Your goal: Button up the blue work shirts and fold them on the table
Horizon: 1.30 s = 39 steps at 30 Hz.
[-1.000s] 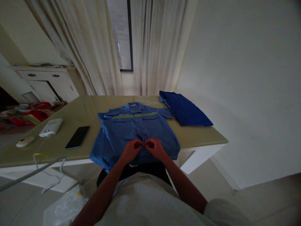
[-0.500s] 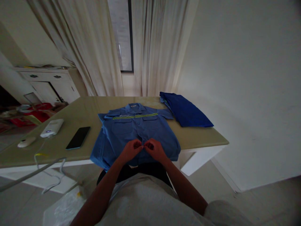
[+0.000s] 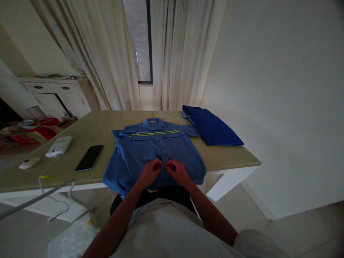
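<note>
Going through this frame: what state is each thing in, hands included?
shirt: spread flat, front up, hem over the near edge of the table
left hand: grip shut on the shirt's front opening
right hand: grip shut on the same opening
garment: dark blue, folded, at the table's far right
phone: face up, screen dark
curtains: parted, with a gap between
drawers: shut

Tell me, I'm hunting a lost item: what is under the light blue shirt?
Only the table shows around the shirt, whose hem overhangs the near edge. Whatever lies beneath the cloth is covered; it looks flat.
</note>
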Motion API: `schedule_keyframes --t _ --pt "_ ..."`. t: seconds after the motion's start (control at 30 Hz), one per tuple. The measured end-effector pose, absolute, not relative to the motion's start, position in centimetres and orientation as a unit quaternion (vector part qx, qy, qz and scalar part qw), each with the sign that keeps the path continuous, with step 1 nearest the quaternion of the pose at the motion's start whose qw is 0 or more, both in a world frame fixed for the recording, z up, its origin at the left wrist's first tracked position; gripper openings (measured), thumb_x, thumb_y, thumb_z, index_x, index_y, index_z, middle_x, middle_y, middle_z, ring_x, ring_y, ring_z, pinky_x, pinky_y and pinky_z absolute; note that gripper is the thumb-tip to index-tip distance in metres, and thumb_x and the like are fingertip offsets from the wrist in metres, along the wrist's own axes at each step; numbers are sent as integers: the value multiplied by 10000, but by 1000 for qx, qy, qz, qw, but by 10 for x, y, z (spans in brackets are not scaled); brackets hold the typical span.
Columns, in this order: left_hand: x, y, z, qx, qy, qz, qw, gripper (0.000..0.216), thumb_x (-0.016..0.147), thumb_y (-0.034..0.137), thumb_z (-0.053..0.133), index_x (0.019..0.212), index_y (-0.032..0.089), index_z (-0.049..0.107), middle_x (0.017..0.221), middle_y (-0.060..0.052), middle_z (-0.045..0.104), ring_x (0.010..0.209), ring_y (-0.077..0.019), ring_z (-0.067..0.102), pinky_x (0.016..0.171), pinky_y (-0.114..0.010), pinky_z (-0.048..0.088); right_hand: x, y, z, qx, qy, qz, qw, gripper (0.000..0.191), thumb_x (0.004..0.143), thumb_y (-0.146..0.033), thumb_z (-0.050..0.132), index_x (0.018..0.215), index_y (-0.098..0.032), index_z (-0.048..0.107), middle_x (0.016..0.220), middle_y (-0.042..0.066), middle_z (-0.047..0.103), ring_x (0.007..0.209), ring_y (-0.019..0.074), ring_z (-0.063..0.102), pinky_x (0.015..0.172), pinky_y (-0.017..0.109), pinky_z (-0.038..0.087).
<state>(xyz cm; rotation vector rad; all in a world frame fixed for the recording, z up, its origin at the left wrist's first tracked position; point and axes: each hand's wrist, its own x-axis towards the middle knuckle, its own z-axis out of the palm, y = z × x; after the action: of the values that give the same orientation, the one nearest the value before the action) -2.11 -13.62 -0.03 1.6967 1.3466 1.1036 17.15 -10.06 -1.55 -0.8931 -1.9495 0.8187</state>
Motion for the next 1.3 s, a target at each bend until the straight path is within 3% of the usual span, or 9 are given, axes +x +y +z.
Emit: schedule_keyframes --t 0.27,0.5,0.87,1.17,1.3 --pt "-28 -132 -3 641 526 410 381 85 717 230 629 763 186 685 717 -8 701 699 -169 638 679 -273 468 173 -103 -12 -343 -784 322 405 127 925 -294 659 942 -197 738 801 18 672 681 142 595 650 253 451" --pt "-36 -126 -4 627 512 400 430 315 812 489 687 808 181 755 768 -36 742 740 -190 653 696 -292 507 172 -102 -16 -349 -782 314 411 115 916 -295 670 939 -202 733 775 10 658 670 141 593 641 254 455" --pt "-32 -125 -11 615 510 425 426 259 772 407 737 890 182 684 857 -46 744 801 -193 682 771 -321 528 172 -104 -19 -348 -784 299 418 122 915 -322 698 950 -213 742 785 10 659 660 134 597 632 246 468" --pt "-33 -124 -6 636 521 395 409 310 810 480 678 836 174 719 748 -15 707 700 -170 618 669 -285 466 171 -107 -14 -352 -784 302 412 80 896 -275 692 933 -213 727 794 8 646 650 130 583 619 239 473" --pt "-34 -123 -8 632 520 401 412 297 803 470 704 829 177 744 781 -28 736 733 -180 637 699 -291 483 172 -108 -13 -356 -788 295 407 66 897 -267 682 922 -214 713 803 13 653 665 133 585 615 236 468"
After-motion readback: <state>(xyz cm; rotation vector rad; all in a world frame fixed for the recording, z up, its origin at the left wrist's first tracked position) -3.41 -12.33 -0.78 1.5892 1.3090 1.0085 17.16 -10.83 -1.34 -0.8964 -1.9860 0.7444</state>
